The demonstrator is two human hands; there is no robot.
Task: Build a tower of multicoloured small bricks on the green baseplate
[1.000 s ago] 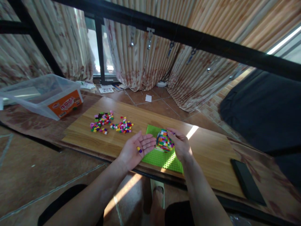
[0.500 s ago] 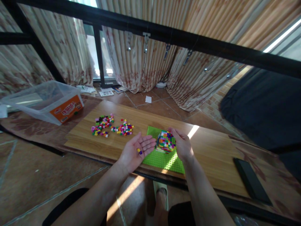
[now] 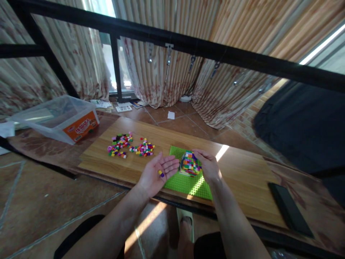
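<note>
My left hand (image 3: 156, 172) is palm up with its fingers stretched out flat. A few small toy bricks (image 3: 161, 173), yellow and purple, lie loose on that palm. Just right of its fingertips, a block-shaped build of many-coloured toy bricks (image 3: 190, 163) stands on a green studded baseplate (image 3: 178, 182). My right hand (image 3: 209, 165) is at the upper right corner of the build, thumb and fingers pinched together; whatever is between them is hidden. Two loose piles of small bricks, a left pile (image 3: 120, 143) and a right pile (image 3: 145, 148), lie on the wooden board.
The wooden board (image 3: 242, 180) rests on a brown cloth-covered surface. A clear plastic bin (image 3: 58, 124) with an orange label stands at the left. A dark flat object (image 3: 289, 208) lies at the right end. A black rail (image 3: 161, 37) crosses in front of the curtains.
The whole view has shifted slightly down and right. Both hands keep nearly the same place and pose beside the build.
</note>
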